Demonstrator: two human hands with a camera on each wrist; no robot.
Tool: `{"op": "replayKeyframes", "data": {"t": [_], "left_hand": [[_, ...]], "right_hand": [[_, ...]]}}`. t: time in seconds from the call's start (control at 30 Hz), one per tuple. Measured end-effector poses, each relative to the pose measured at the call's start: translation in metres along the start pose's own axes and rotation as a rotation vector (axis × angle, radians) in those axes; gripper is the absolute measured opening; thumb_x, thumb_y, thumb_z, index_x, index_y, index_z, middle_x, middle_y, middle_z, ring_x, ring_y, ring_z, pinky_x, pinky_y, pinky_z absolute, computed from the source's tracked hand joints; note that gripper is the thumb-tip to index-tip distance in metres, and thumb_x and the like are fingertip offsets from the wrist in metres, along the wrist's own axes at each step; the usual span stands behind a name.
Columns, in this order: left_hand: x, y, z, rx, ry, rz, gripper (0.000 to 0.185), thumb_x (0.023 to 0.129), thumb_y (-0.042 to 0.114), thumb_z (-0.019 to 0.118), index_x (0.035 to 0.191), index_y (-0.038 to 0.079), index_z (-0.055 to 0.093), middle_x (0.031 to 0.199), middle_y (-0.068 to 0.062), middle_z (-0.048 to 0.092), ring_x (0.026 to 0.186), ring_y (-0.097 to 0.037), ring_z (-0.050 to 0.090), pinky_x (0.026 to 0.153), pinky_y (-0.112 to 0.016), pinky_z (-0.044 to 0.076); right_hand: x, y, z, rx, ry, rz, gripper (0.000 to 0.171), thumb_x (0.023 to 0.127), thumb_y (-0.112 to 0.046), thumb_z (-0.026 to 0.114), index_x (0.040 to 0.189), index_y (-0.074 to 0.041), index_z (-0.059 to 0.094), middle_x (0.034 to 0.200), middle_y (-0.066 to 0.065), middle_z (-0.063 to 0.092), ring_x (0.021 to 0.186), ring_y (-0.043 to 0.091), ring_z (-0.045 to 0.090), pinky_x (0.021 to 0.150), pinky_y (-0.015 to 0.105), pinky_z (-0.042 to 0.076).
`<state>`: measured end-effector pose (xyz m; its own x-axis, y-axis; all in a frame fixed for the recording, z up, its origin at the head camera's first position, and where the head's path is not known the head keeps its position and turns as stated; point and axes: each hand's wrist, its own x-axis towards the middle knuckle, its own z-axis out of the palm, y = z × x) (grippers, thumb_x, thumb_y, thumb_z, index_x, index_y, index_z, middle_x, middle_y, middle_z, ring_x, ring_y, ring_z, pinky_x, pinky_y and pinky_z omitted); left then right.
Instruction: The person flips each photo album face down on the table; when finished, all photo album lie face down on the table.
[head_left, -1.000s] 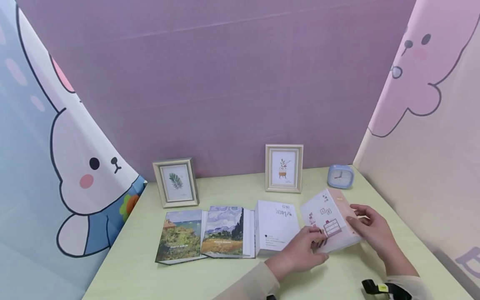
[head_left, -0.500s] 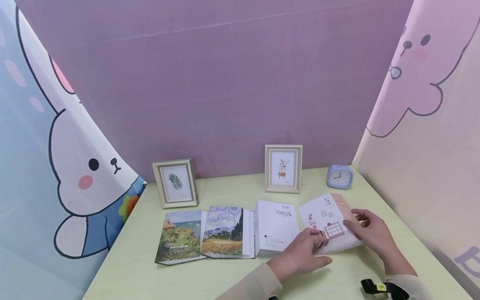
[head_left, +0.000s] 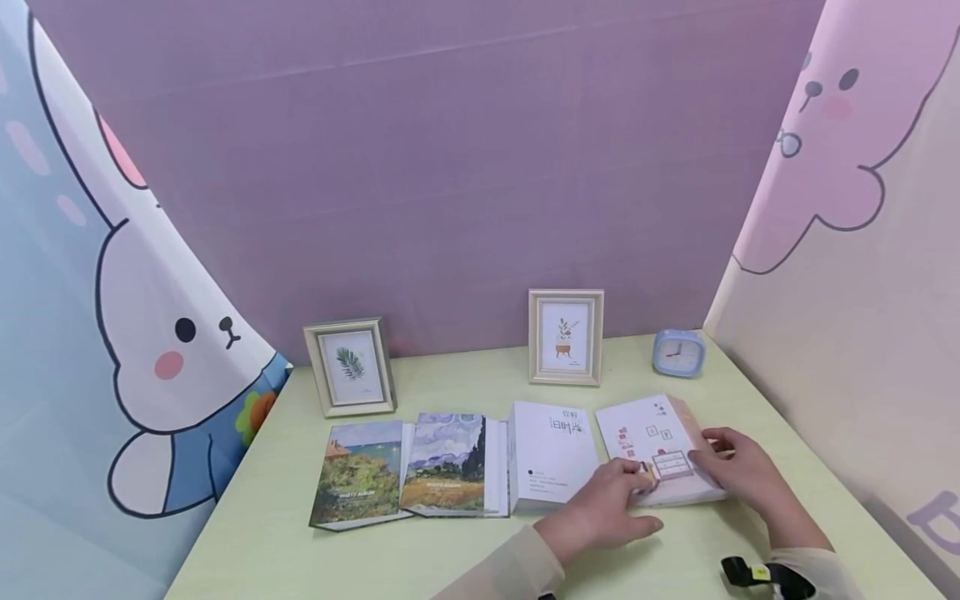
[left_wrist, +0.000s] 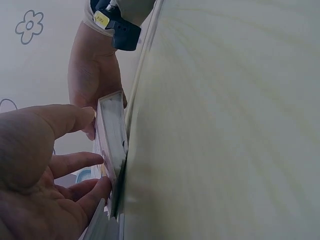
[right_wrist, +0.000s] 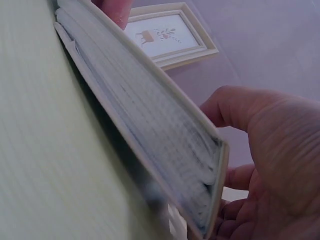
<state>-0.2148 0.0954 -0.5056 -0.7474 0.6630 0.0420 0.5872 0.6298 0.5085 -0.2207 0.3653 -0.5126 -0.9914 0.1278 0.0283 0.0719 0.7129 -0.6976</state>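
A thick photo album (head_left: 637, 425) with a white cover, a pink spine and a drawn chest of drawers lies at the right of a row of albums. My right hand (head_left: 742, 471) grips its spine side, thumb on the cover and fingers curled at the spine. In the right wrist view the album (right_wrist: 145, 115) tilts, its spine edge raised off the table. My left hand (head_left: 603, 504) rests its fingertips on the cover near the lower left corner, fingers loosely extended. Left of it lies a white album (head_left: 551, 454) with printed characters.
Two albums with painted landscape covers, a garden one (head_left: 360, 475) and a cypress one (head_left: 446, 462), overlap at the left. Behind stand a leaf picture frame (head_left: 351, 367), a plant picture frame (head_left: 566, 337) and a blue clock (head_left: 678, 353). A purple backdrop (head_left: 450, 183) closes the back.
The pink-spined album's right side has come down, so it lies flatter. My right hand has lowered with it, while my left hand stays nearly in place on the cover.
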Motion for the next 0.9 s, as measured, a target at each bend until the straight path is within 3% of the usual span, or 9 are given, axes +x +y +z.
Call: {"op": "replayKeyframes", "data": {"t": [0.37, 0.57, 0.9], "left_hand": [[-0.0004, 0.0, 0.0012, 0.095, -0.018, 0.068, 0.063, 0.091, 0.052, 0.077, 0.146, 0.024, 0.062, 0.157, 0.0, 0.047, 0.143, -0.014, 0.044, 0.115, -0.022, 0.037], [-0.0005, 0.0005, 0.0038, 0.213, -0.026, 0.114, 0.066, 0.09, 0.054, 0.078, 0.147, 0.025, 0.061, 0.159, 0.0, 0.046, 0.143, -0.015, 0.045, 0.116, -0.022, 0.036], [-0.0023, 0.0017, 0.0045, 0.281, -0.029, 0.121, 0.069, 0.091, 0.057, 0.075, 0.15, 0.026, 0.058, 0.159, 0.002, 0.045, 0.143, -0.014, 0.044, 0.116, -0.02, 0.035]], "right_hand": [[-0.0007, -0.0033, 0.0002, -0.033, -0.051, 0.018, 0.067, 0.098, -0.036, 0.073, 0.139, 0.012, 0.053, 0.118, 0.027, 0.065, 0.102, 0.034, 0.063, 0.075, 0.036, 0.052], [-0.0014, -0.005, 0.0012, -0.061, -0.046, 0.012, 0.063, 0.097, -0.033, 0.073, 0.136, 0.013, 0.056, 0.117, 0.027, 0.066, 0.103, 0.036, 0.063, 0.074, 0.036, 0.052], [-0.0013, -0.0039, 0.0002, -0.059, -0.039, 0.002, 0.063, 0.096, -0.033, 0.075, 0.136, 0.013, 0.057, 0.114, 0.025, 0.067, 0.1, 0.034, 0.064, 0.073, 0.035, 0.052]]}}
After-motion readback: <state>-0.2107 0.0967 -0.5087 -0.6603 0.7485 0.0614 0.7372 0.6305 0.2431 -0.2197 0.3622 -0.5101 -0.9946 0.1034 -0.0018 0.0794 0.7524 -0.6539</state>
